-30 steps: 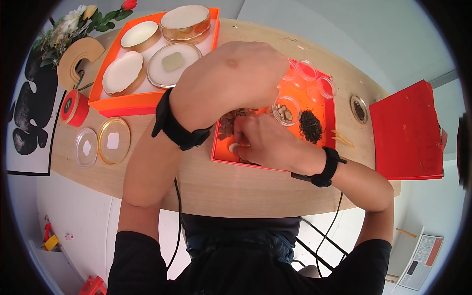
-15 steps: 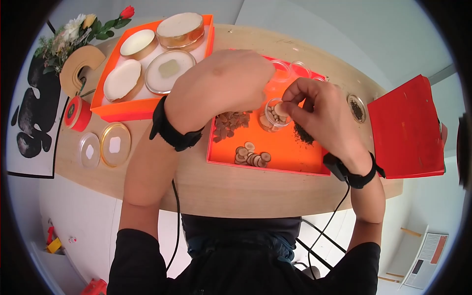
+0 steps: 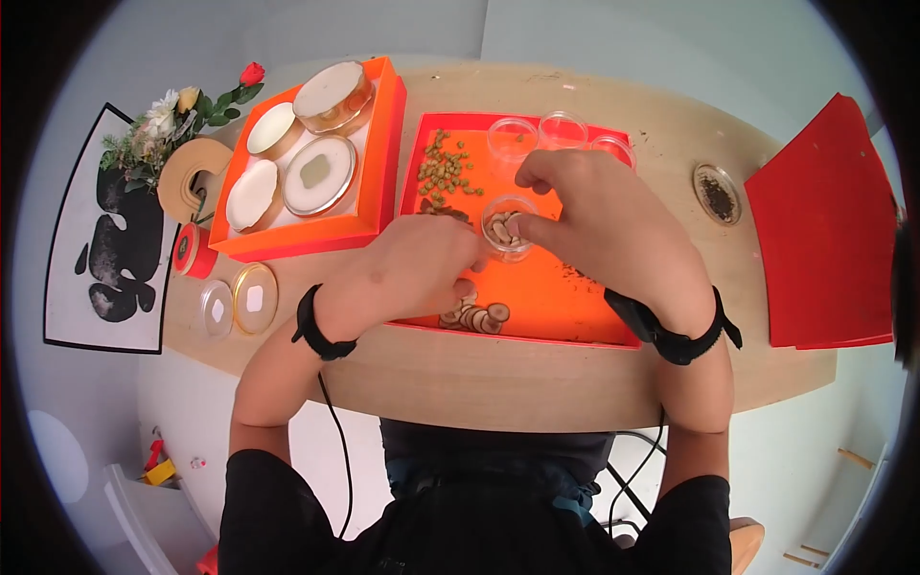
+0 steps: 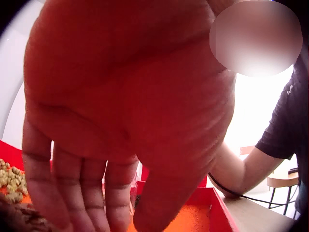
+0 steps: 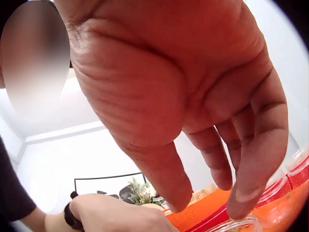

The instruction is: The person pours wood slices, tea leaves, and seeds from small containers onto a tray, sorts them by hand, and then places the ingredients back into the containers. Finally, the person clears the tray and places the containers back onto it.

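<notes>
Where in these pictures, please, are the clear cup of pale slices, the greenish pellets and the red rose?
Clear cup (image 3: 505, 254): head view, on its near wall.
Greenish pellets (image 3: 442, 172): head view, on the middle of the cluster.
Red rose (image 3: 252, 75): head view, on the middle of its bloom.

A pale grey wall (image 3: 594, 38) spans the top of the head view, a vertical line running down it at upper centre. Below lies the light wood worktop (image 3: 537, 383), its near edge curved, above a white floor (image 3: 307, 470). In the left wrist view, a wooden-seated stool (image 4: 282, 182) stands lower right, below glaring white light.
</notes>
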Action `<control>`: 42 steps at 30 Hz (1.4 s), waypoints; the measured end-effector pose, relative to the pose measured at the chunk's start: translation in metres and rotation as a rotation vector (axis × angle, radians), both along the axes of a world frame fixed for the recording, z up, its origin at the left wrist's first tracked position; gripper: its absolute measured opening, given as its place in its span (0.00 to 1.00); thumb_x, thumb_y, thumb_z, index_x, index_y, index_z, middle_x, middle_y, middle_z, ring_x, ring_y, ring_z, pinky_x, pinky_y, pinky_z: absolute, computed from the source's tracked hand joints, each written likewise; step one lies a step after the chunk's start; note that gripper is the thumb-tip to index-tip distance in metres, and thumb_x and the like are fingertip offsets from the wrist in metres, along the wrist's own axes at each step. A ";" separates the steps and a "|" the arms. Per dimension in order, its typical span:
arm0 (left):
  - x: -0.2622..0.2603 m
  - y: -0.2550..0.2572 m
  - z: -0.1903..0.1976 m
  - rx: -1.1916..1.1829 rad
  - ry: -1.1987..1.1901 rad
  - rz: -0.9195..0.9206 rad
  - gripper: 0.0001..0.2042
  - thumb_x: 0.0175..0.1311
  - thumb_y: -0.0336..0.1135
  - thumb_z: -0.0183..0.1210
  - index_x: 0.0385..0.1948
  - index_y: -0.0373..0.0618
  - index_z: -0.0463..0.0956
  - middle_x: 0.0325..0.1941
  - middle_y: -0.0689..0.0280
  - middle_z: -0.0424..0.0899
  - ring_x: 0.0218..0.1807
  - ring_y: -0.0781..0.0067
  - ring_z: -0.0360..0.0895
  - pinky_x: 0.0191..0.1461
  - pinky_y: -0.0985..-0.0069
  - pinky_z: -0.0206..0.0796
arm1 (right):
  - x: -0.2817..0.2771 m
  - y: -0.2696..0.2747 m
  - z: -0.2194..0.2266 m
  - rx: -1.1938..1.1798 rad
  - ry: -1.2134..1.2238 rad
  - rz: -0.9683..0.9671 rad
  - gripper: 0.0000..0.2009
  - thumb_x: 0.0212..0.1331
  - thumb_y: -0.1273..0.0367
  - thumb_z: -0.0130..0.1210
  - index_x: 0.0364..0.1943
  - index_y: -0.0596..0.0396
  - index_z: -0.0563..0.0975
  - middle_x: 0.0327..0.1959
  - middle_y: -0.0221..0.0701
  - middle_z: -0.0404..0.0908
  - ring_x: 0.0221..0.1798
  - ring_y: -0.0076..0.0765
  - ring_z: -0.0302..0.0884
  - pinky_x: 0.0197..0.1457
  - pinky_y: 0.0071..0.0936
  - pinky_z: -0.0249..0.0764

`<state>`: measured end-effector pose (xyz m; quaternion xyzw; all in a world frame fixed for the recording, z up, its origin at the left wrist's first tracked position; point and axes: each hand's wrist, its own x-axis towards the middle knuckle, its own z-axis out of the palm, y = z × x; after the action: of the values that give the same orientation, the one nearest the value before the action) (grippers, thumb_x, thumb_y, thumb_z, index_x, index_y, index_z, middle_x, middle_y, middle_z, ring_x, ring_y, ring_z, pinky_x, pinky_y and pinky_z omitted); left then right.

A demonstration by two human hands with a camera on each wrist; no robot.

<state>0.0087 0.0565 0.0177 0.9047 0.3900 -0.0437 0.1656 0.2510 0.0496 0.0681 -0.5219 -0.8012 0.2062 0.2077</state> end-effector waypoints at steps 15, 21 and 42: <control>0.000 -0.024 0.006 -0.217 -0.090 0.067 0.14 0.63 0.30 0.75 0.47 0.44 0.83 0.46 0.60 0.84 0.47 0.48 0.87 0.46 0.51 0.76 | -0.005 -0.010 -0.031 0.116 -0.134 0.227 0.21 0.62 0.69 0.74 0.55 0.60 0.78 0.46 0.48 0.82 0.46 0.61 0.87 0.47 0.52 0.82; -0.010 -0.022 -0.002 -0.167 -0.135 0.053 0.12 0.64 0.28 0.74 0.46 0.41 0.83 0.48 0.61 0.85 0.43 0.55 0.88 0.45 0.57 0.78 | -0.003 -0.003 -0.038 0.051 -0.063 0.221 0.21 0.64 0.70 0.73 0.56 0.61 0.76 0.48 0.48 0.82 0.50 0.62 0.85 0.52 0.53 0.80; -0.010 -0.014 0.036 -0.230 -0.386 0.061 0.05 0.69 0.21 0.69 0.42 0.39 0.85 0.39 0.64 0.86 0.36 0.70 0.86 0.40 0.71 0.77 | 0.004 0.000 -0.038 0.126 -0.125 0.256 0.23 0.61 0.69 0.73 0.57 0.60 0.77 0.47 0.47 0.84 0.55 0.59 0.84 0.56 0.52 0.80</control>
<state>-0.0009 0.0424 0.0541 0.8593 0.3706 0.0908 0.3406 0.2551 0.0492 0.0299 -0.4132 -0.8839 0.1476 0.1618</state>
